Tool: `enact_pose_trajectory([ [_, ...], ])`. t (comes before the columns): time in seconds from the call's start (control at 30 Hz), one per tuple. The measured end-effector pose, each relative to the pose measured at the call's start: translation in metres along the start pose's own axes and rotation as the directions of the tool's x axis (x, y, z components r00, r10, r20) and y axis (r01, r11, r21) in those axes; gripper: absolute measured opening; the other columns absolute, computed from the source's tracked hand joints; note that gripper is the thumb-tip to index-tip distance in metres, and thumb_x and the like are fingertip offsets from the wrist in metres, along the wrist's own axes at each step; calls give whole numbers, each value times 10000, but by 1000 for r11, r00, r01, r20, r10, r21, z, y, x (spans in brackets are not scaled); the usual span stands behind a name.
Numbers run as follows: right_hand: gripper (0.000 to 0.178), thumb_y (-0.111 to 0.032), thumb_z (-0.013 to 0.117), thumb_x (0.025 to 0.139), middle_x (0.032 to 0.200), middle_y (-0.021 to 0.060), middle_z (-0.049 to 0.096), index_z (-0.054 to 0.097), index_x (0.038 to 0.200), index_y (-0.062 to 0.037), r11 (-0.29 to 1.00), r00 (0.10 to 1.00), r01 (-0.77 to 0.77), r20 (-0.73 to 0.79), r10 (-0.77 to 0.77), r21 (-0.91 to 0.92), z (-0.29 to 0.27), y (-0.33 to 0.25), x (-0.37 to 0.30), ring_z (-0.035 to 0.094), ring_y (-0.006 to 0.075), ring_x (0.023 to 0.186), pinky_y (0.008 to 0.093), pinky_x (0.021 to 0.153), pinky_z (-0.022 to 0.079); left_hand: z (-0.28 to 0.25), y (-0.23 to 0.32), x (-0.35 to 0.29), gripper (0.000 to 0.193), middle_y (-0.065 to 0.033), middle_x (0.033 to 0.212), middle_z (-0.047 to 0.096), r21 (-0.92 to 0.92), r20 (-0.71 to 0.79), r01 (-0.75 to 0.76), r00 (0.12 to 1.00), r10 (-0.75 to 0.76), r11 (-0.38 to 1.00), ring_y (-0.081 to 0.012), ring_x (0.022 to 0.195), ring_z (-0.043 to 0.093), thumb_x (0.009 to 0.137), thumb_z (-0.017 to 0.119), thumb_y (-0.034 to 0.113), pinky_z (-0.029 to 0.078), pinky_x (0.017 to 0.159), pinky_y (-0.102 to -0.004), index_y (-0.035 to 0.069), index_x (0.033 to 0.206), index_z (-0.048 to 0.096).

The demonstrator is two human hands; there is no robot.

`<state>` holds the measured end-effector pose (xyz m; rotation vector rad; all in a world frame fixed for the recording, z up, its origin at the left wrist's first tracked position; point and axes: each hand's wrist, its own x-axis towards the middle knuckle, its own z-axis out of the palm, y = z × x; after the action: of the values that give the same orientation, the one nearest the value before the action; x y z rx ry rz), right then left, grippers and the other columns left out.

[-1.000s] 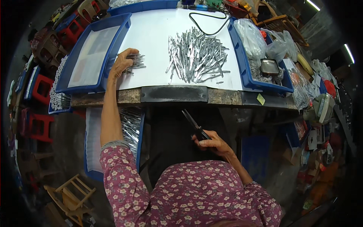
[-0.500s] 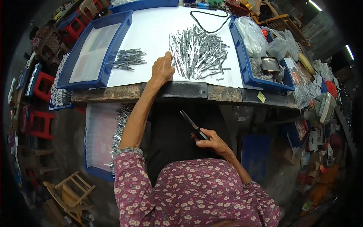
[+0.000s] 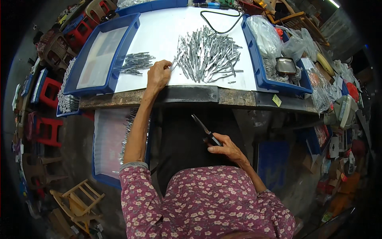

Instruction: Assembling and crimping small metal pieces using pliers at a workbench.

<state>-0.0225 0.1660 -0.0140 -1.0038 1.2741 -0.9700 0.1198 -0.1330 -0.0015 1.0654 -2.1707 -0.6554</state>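
- While the person leaned over the tabletop point(image 3: 159, 32), the left hand point(image 3: 158, 75) lay near its front edge, with the arm stretched forward.
- Its fingertips touched the left border of the big pile of metal pieces point(image 3: 207, 53), which was spread over the middle of the white tabletop.
- The grip of this hand seemed to be pressed on one thin metal piece point(image 3: 173, 63) at the border of the pile, but I cannot tell surely whether the piece was pinched.
- A small bunch of sorted pieces point(image 3: 135, 63) lay just beside the left hand, toward the left edge of the tabletop and apart from the big pile.
- The right hand point(image 3: 225, 146) was low, below the front edge of the tabletop and above the lap.
- Its grip was closed around the dark handles of the pliers point(image 3: 206, 130), and the thin nose pointed up toward the front edge of the tabletop.
- A blue tray point(image 3: 85, 77) with a pale sheet inside stood at the left edge of the tabletop.
- Another blue tray point(image 3: 260, 79) stood at the right edge and held clear plastic bags point(image 3: 264, 38) and a small metal box point(image 3: 285, 65).
- A black cable point(image 3: 221, 24) lay curved near the far edge.
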Motion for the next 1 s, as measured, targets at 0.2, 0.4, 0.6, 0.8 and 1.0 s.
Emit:
enact_pose_trajectory([
  [0.2, 404, -403, 681, 680, 667, -26, 420, 540, 823, -52, 999, 999, -31, -28, 30, -29, -5, 2, 3, 389, 76, 599, 239, 547, 299, 0, 18, -10, 185, -134, 737, 615, -555, 162, 218, 975, -152, 803, -182, 686, 611, 730, 551, 43, 496, 597, -299, -60, 879, 590],
  [0.4, 483, -419, 709, 647, 679, -14, 438, 567, 911, -39, 992, 998, -57, -6, 56, -116, -10, -2, 10, 408, 82, 617, 247, 567, 327, -8, 30, -21, 160, -127, 731, 600, -810, 316, 389, 920, -232, 439, -165, 657, 616, 772, 588, -6, 530, 570, -248, -51, 911, 522],
  [0.6, 517, -412, 712, 663, 716, -13, 460, 571, 987, -35, 995, 1000, 24, 0, -24, -100, -14, -32, 23, 422, 73, 653, 228, 578, 340, -8, 42, -41, 180, -139, 830, 625, -874, 395, 429, 901, -181, 230, -178, 699, 627, 783, 622, 25, 539, 619, -270, 7, 929, 518],
  [0.8, 509, -341, 724, 686, 742, -16, 452, 532, 1034, -22, 952, 962, 152, -184, -205, -265, -15, -54, 38, 427, 72, 668, 223, 592, 351, -6, 59, -55, 267, -125, 845, 643, -901, 333, 383, 911, -241, 201, -177, 734, 635, 768, 643, 20, 536, 656, -268, -20, 1014, 547],
  [1.0, 455, -143, 719, 666, 793, 107, 504, 495, 1028, 17, 792, 856, 223, -275, -438, -568, -16, -68, 55, 527, 218, 720, 325, 647, 422, -4, 70, -60, 201, -105, 816, 653, -894, 281, 340, 933, -224, 292, -119, 735, 621, 791, 637, 59, 473, 661, -191, -12, 973, 594],
])
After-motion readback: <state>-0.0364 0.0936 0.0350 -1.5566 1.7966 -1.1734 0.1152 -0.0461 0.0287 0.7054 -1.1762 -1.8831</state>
